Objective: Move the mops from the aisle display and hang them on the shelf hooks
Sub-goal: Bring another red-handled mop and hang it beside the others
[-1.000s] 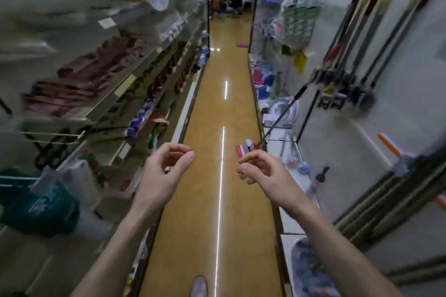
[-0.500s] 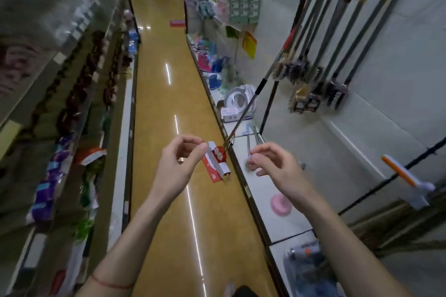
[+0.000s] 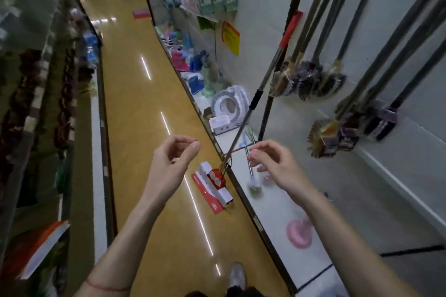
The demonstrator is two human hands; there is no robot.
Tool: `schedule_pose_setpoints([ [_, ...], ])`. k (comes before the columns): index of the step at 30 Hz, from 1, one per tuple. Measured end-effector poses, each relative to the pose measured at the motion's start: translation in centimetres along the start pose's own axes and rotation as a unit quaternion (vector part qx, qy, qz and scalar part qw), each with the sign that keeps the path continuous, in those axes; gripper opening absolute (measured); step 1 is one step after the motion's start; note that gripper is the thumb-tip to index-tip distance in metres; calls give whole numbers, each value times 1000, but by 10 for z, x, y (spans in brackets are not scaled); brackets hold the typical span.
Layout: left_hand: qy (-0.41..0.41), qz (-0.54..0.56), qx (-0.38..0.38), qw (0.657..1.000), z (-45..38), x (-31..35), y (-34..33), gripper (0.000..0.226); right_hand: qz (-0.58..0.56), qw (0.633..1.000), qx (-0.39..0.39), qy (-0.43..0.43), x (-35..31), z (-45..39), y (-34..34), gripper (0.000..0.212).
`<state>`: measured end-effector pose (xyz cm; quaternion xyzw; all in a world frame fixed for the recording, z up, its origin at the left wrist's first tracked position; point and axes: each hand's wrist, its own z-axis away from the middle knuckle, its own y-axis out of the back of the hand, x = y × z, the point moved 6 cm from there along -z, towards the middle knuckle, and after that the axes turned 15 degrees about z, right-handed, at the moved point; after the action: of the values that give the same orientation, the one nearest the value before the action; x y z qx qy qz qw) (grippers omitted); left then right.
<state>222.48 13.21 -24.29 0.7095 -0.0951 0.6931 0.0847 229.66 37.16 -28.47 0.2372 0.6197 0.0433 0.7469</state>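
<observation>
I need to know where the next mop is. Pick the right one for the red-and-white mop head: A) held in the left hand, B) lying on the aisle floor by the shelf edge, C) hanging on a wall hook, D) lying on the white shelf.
B: the mop head lies on the yellow floor, its handle leaning up toward the wall; both the left hand and right hand are empty.

Red-and-white mop (image 3: 213, 183) head on aisle floor, handle leaning toward hung mops (image 3: 313, 79)
</observation>
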Motion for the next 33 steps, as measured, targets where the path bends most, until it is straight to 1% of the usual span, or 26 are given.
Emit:
schedule_pose_setpoints([
  [5, 16, 2, -26, 1000, -104, -5, -4, 15, 0, 1000, 19, -13, -14, -98, 0, 5],
  [10, 25, 4, -66, 997, -220, -16, -4, 12, 5, 996, 61, -64, -9, -193, -11, 5],
  [16, 30, 24, -144, 989, -351, -30, -5, 15, 27, 980, 134, -144, -5, -292, -16, 13],
  [18, 39, 23, -165, 985, -385, -36, -7, 17, 28, 973, 153, -172, -5, -320, -13, 23],
  [22, 56, 29, -196, 979, -436, -45, -17, 22, 9, 956, 191, -221, 9, -378, 0, 48],
  [25, 57, 27, -214, 975, -462, -53, -30, 12, -6, 941, 227, -251, 23, -421, 16, 66],
  [26, 57, 24, -215, 975, -469, -56, -34, 10, -12, 936, 237, -262, 28, -435, 22, 67],
  [28, 57, 18, -215, 975, -481, -60, -40, 9, -15, 924, 252, -287, 35, -458, 34, 63],
  [30, 56, 23, -216, 975, -490, -65, -45, 11, -19, 912, 278, -301, 50, -480, 47, 68],
  [33, 63, 36, -213, 974, -499, -70, -51, 25, -33, 894, 317, -315, 70, -507, 66, 62],
])
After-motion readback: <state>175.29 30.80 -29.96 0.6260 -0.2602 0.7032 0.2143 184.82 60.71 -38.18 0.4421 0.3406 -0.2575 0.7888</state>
